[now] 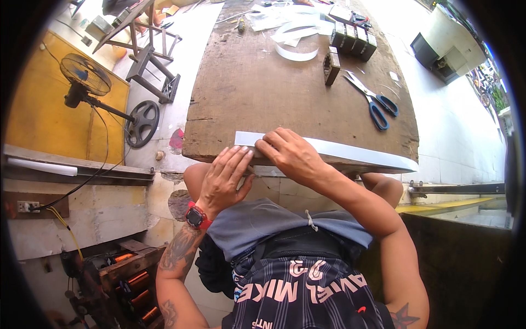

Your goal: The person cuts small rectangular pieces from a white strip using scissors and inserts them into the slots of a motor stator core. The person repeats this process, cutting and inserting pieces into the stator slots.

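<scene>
A long white strip [350,149] of paper or thin plastic lies along the near edge of the wooden table [241,93]. My left hand [223,175], with a red watch at its wrist, rests its outstretched fingertips on the strip's lower edge near its left end; the thumb stands apart. Just to the right, my right hand [290,153] bends its fingers down onto the strip, gripping or pressing it against the table edge. The undersides of both hands are hidden. Farther right lie scissors [372,101] with dark blue handles, their blades slightly apart.
Beyond the scissors stand a slotted metal block [331,66] and a row of similar dark blocks [353,41]. Curled white strips [298,46] and a screwdriver [241,24] lie at the far end. A fan [85,77] stands on the left, beside a wooden bench [148,71].
</scene>
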A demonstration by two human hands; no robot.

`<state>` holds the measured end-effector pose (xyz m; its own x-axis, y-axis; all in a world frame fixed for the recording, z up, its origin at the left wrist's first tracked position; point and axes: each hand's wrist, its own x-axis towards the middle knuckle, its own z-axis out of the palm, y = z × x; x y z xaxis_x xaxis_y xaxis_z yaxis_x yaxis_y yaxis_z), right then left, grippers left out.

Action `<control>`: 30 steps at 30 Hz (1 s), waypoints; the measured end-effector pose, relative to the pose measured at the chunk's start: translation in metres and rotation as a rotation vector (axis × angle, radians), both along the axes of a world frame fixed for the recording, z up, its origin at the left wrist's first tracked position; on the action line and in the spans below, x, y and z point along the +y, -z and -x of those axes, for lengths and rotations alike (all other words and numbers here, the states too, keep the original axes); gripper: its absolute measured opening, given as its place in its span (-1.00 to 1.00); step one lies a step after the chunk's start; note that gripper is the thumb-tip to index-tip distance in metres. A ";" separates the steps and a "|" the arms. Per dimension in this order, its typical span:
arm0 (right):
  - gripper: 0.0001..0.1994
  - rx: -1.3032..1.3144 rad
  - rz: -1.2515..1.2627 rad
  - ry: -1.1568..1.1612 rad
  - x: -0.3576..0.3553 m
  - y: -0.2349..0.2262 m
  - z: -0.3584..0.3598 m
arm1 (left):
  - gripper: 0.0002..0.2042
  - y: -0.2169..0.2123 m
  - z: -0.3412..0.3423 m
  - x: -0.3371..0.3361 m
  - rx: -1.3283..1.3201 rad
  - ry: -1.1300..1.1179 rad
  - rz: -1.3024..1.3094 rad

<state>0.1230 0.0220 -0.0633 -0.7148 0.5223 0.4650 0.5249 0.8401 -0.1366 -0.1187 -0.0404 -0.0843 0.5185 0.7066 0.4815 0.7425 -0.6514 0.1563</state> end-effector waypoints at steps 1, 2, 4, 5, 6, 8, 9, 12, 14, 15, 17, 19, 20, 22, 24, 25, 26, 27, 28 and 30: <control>-0.69 0.007 0.002 -0.001 0.002 0.001 0.004 | -0.48 -0.001 0.002 0.004 0.009 0.033 0.000; -0.69 0.019 0.002 -0.010 0.003 0.002 0.009 | -0.49 -0.001 0.005 0.008 0.028 0.060 0.014; -0.70 0.027 0.005 -0.022 0.005 0.003 0.013 | -0.48 -0.003 0.010 0.016 0.047 0.122 -0.037; -0.70 0.024 0.009 -0.024 0.006 0.003 0.014 | -0.48 -0.003 0.013 0.020 0.050 0.145 -0.046; -0.71 0.017 0.017 -0.024 0.006 0.001 0.012 | -0.47 -0.002 0.014 0.024 0.049 0.169 -0.054; -0.68 -0.028 0.006 -0.036 0.005 -0.002 0.003 | -0.45 0.000 0.014 0.028 0.007 0.154 -0.042; -0.66 -0.039 -0.019 -0.049 0.005 -0.004 -0.003 | -0.44 0.001 0.014 0.030 -0.011 0.149 -0.043; -0.59 -0.085 -0.044 -0.022 0.001 -0.008 -0.028 | -0.42 0.003 0.009 0.031 -0.019 0.129 -0.042; -0.56 -0.074 -0.067 -0.057 0.000 -0.007 -0.036 | -0.40 0.003 0.008 0.029 -0.020 0.120 -0.042; -0.56 -0.051 -0.075 -0.069 0.001 -0.005 -0.038 | -0.39 0.003 0.007 0.028 -0.020 0.116 -0.047; -0.57 -0.026 -0.081 -0.077 0.002 -0.002 -0.040 | -0.38 0.002 0.007 0.027 -0.013 0.114 -0.021; -0.57 -0.025 -0.066 -0.071 0.002 0.001 -0.039 | -0.38 0.001 0.007 0.027 -0.019 0.108 -0.011; -0.57 -0.022 -0.065 -0.070 0.002 0.001 -0.039 | -0.38 0.000 0.006 0.027 -0.022 0.104 -0.011; -0.56 -0.021 -0.055 -0.071 0.002 -0.001 -0.039 | -0.40 -0.003 0.004 0.026 -0.015 0.082 -0.005; -0.55 -0.014 -0.052 -0.068 0.002 -0.004 -0.038 | -0.42 -0.004 -0.002 0.025 0.007 0.048 0.001; -0.55 -0.005 -0.053 -0.067 0.003 -0.005 -0.037 | -0.42 -0.004 -0.006 0.024 0.038 0.006 -0.015; -0.54 -0.020 -0.033 -0.063 0.003 -0.007 -0.036 | -0.41 -0.002 -0.012 0.022 0.069 -0.036 -0.033; -0.53 -0.028 -0.015 -0.059 0.004 -0.008 -0.035 | -0.41 0.000 -0.017 0.020 0.082 -0.103 -0.036; -0.52 -0.037 0.006 -0.056 0.004 -0.009 -0.035 | -0.40 0.003 -0.023 0.017 0.107 -0.116 -0.058; -0.61 -0.060 -0.026 -0.070 0.005 -0.012 -0.038 | -0.37 0.013 -0.032 0.013 0.132 -0.162 -0.088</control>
